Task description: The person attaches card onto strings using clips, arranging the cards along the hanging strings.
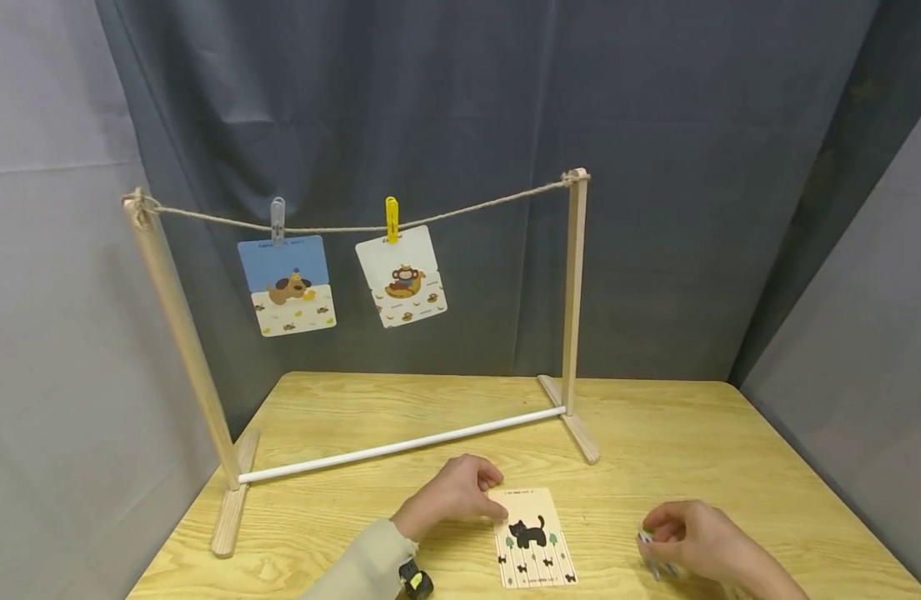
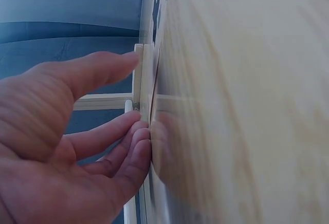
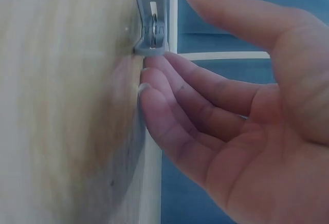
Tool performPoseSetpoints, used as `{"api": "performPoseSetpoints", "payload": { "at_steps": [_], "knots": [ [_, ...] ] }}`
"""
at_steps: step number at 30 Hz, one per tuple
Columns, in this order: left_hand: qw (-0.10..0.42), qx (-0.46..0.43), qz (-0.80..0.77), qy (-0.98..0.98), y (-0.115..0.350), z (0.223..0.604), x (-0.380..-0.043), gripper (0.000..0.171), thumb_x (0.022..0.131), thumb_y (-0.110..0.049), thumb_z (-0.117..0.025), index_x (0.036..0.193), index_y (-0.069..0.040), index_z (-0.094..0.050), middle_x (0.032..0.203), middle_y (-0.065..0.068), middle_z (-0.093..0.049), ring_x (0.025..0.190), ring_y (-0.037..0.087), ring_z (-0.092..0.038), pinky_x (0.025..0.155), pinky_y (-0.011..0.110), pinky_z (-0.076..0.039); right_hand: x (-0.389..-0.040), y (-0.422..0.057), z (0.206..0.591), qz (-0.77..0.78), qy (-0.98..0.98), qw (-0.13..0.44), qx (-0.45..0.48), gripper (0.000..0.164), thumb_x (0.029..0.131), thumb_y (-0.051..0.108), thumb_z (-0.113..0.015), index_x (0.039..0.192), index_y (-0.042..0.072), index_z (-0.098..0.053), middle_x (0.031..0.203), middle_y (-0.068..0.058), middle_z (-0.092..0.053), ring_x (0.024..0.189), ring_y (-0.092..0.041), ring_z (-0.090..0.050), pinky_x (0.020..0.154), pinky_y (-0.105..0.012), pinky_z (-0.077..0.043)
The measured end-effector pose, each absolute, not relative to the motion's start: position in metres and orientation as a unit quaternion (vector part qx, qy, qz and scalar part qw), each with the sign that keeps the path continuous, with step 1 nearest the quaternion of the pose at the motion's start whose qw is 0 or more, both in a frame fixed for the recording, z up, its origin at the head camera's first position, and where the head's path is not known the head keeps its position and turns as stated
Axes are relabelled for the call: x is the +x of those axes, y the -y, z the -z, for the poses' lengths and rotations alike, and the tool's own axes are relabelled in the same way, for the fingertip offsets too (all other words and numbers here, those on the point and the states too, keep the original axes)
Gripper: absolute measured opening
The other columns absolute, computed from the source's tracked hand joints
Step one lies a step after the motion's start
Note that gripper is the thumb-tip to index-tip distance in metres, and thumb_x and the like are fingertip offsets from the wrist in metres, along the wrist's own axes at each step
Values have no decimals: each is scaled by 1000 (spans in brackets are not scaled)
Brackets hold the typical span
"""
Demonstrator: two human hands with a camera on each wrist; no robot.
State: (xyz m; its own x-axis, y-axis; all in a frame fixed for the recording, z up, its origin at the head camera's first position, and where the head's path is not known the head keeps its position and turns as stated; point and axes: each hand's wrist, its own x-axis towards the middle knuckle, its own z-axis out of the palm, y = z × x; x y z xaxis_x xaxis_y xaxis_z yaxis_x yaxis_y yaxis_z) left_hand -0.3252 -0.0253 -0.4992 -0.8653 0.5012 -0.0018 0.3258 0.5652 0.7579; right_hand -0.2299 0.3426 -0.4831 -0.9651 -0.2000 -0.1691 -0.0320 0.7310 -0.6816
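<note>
A card with a black cat picture (image 1: pixel 535 550) lies flat on the table in the head view. My left hand (image 1: pixel 460 493) is at its left edge, the thumb by the card and the fingertips down near the tabletop. In the left wrist view the thumb and fingers (image 2: pixel 136 157) stand apart with nothing between them. To the right of the card, my right hand (image 1: pixel 696 540) is at a grey clothespin (image 3: pixel 152 21) on the table. Its fingertips (image 3: pixel 154 98) are right at the clothespin's near end, while the thumb is away from it.
Behind the hands stands a wooden frame (image 1: pixel 574 292) with a white bottom bar (image 1: pixel 400 448) and a sagging twine line (image 1: pixel 498 202). A dog card (image 1: pixel 287 267) hangs from a grey clothespin (image 1: pixel 277 218), a monkey card (image 1: pixel 400 258) from a yellow one (image 1: pixel 392 218). Curtains surround the table (image 1: pixel 670 433).
</note>
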Motion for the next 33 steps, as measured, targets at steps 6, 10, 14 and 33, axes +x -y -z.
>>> {"api": "performPoseSetpoints", "payload": {
  "at_steps": [6,10,14,33],
  "knots": [
    [115,246,-396,-877,27,499,-324,51,71,-19,-95,114,-4,-73,102,-1,-67,93,13,-61,84,26,-51,-230,-342,482,363,-920,139,-45,43,84,37,-87,108,4,-72,88,-2,-66,80,-18,-60,63,-30,-50],
    [108,253,-382,-882,27,498,-324,50,71,-20,-96,113,-5,-73,101,-2,-66,91,11,-59,83,24,-51,-231,-341,482,371,-916,148,-49,44,83,36,-88,108,3,-71,87,-3,-64,79,-19,-58,62,-29,-49],
    [99,261,-366,-888,26,498,-324,52,69,-22,-97,112,-5,-73,99,-2,-65,89,10,-58,81,23,-50,-231,-340,483,372,-915,147,-53,46,81,36,-90,106,3,-69,86,-3,-63,78,-20,-57,61,-28,-47],
    [91,261,-332,-902,25,496,-317,53,68,-24,-100,110,-8,-73,99,-1,-61,87,7,-52,82,25,-48,-229,-338,487,361,-921,147,-30,47,75,32,-94,104,5,-69,87,-4,-62,79,-19,-56,62,-28,-47]
  ]
}}
